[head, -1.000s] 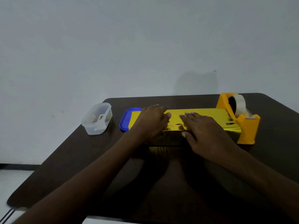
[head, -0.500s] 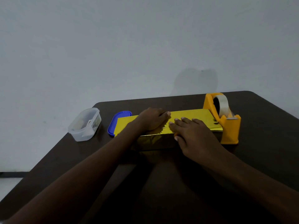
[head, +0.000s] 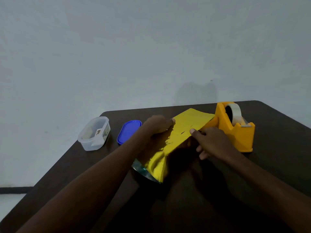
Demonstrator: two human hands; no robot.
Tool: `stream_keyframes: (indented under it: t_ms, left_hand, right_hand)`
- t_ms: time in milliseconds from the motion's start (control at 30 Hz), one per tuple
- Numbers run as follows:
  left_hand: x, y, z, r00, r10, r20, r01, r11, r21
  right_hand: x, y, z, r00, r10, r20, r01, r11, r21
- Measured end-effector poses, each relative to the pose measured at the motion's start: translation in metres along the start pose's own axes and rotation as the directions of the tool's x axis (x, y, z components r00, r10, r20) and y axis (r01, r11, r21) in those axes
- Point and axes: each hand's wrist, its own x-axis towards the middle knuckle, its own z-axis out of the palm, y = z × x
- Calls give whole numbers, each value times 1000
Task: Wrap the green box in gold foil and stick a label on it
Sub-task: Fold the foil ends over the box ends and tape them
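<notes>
Two bare hands work a foil-wrapped box (head: pixel 175 140) at the middle of a dark counter (head: pixel 277 148), seen from the head camera. Taking the orange tape dispenser (head: pixel 235 130) as landmark, the box lies just to its left, turned at a slant so that one end points toward the dispenser's far corner and the other toward the viewer. Gold foil (head: pixel 190 121) covers its upper face; at the near end the foil hangs loose and crumpled, its silvery underside showing at the edge. No green of the box shows. The left hand (head: pixel 158 125) rests on the far-left edge of the package, fingers curled over the foil in a holding grip. The right hand (head: pixel 212 142) lies between the package and the dispenser, thumb set on the foil's top edge and fingers bent against the package's right side, pinching the foil. Farther left of the dispenser, beyond the package, lies a blue lid (head: pixel 128 131), and beyond that stands a clear plastic tub (head: pixel 94 133), both apart from the hands.
</notes>
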Motion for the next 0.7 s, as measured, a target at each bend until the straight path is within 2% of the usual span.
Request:
stream_keyframes:
  t_ms: [67, 133, 200, 300, 400, 467, 533, 700]
  left_hand:
    - [-3, 0, -3, 996, -30, 85, 45, 982, -185]
    - [-8, -2, -5, 995, -21, 97, 54, 934, -353]
    - [-13, -5, -10, 999, 12, 48, 13, 881, -472]
    - [-16, -11, -27, 995, 92, -43, -99, 784, -613]
    - [-19, -12, -54, 978, 154, -138, -207, 706, -677]
    - [-23, -9, -73, 975, 114, -189, -216, 671, -709]
    - [-24, -8, -91, 973, 121, -199, -228, 662, -713]
    - [-37, -8, -116, 944, 235, -231, -330, 645, -689]
  right_hand:
    - [10, -2, -3, 999, 53, 10, -53, 999, 5]
    - [21, -6, -6, 997, 75, 4, -75, 995, -66]
    - [32, -13, -11, 997, 82, -9, -82, 994, -68]
    - [44, -32, -21, 998, 59, -19, -58, 997, 47]
    - [58, -52, -35, 1000, -22, -10, 23, 982, 189]
    - [66, -63, -47, 996, -87, -6, 85, 961, 261]
    - [70, -76, -59, 990, -139, -11, 136, 945, 299]
    - [71, -96, -80, 960, -277, 27, 247, 894, 374]
